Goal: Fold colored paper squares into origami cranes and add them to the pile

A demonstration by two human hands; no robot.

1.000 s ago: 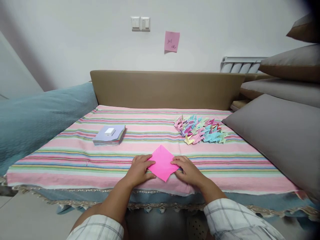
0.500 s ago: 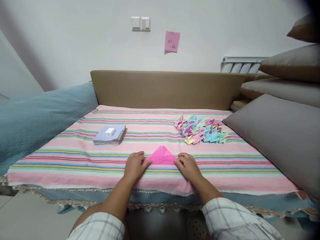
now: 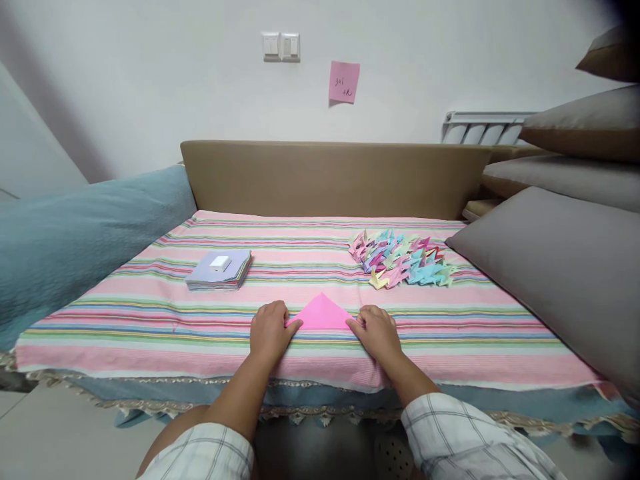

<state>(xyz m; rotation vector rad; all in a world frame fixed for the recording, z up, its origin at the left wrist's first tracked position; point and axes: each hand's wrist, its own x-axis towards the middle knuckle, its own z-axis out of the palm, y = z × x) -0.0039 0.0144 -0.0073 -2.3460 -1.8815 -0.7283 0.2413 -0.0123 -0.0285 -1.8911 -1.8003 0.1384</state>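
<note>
Nearest, the left hand point(image 3: 271, 330) and right hand point(image 3: 377, 331) pinch opposite corners of the folded pink paper point(image 3: 323, 314), fingers closed, on the striped cloth point(image 3: 200, 347). Beyond sit a paper stack point(image 3: 210, 275) and paper cranes point(image 3: 400, 260).

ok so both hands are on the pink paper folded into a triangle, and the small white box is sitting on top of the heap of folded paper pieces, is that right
Not quite: the head view shows the small white box on the stack of paper sheets. Both hands are indeed on the pink paper, folded into a triangle.
</note>
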